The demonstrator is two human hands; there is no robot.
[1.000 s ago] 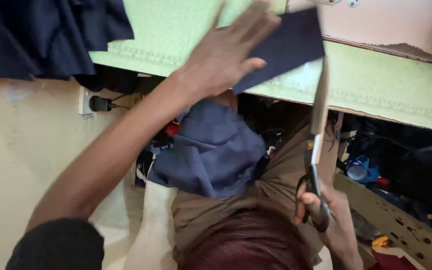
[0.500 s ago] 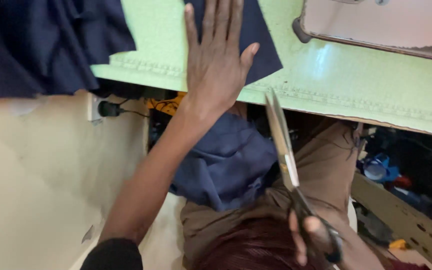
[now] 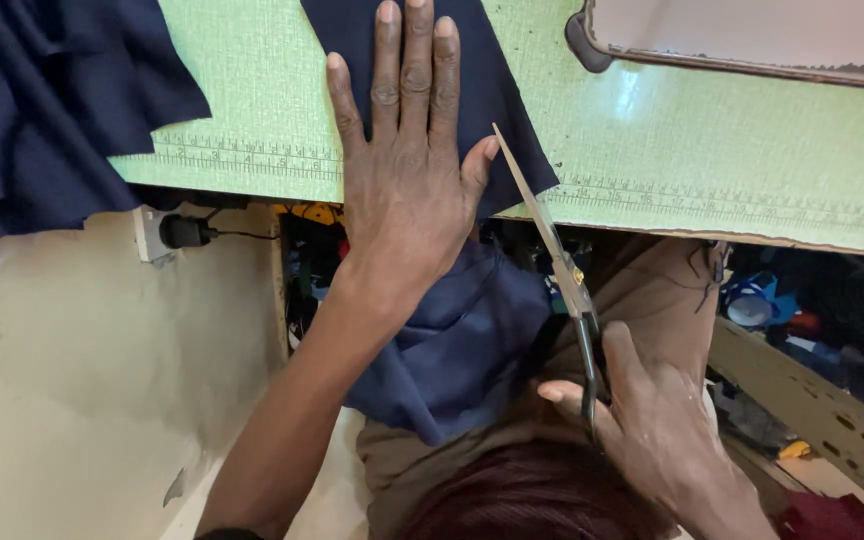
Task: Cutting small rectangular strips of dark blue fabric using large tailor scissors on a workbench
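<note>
Everything is placed rel. to the green cutting table (image 3: pixel 252 90), w/ a ruler scale printed along its near edge.

Far left: a heap of dark navy fabric (image 3: pixel 42 110) is draped over the table's left end & hangs past the edge. Just below that edge, a white wall socket w/ a black plug (image 3: pixel 177 232) is seen on the cream wall.

Centre: a navy cloth piece (image 3: pixel 497 100) is laid flat on the table, its lower part hanging over the near edge. It is pinned by the left hand (image 3: pixel 407 180), pressed palm-down, fingers straight & close together, thumb spread to the right; nothing is gripped. More navy cloth (image 3: pixel 462 345) is bunched below the table edge, on the lap.

Right of centre: scissors (image 3: pixel 552 260) are held by the right hand (image 3: pixel 652 425) below the table edge, fingers closed round the handles. Blades look together, tip laid at the cloth piece's right edge, beside the left thumb.

Far right, on the table top: corner of a pale board w/ dark rim (image 3: pixel 752 40).
</note>
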